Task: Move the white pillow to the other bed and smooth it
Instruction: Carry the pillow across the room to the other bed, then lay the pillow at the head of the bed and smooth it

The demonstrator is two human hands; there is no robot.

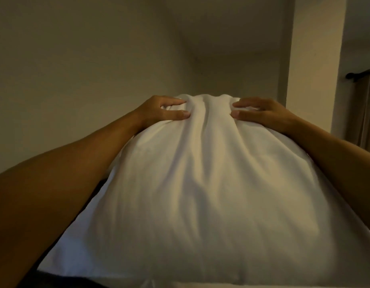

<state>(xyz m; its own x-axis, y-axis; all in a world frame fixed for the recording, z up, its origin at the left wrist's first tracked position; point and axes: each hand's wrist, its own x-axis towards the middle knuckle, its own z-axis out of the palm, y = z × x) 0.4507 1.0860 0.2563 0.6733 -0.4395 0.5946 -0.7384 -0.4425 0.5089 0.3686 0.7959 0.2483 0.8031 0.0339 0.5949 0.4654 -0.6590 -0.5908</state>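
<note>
A large white pillow [200, 194] fills the lower middle of the head view, its cover creased lengthwise. My left hand [161, 111] grips its far left corner, with the thumb and fingers pinching bunched fabric. My right hand [261, 113] grips the far right corner the same way. Both forearms reach out along the pillow's sides. What lies under the pillow is hidden, and no bed shows clearly.
A plain beige wall [86, 59] stands close behind the pillow. A lighter pillar [313, 69] rises at the right, with a dark curtain rod [361, 74] and a curtain beyond it. A dark strip [71, 282] shows below the pillow's near edge.
</note>
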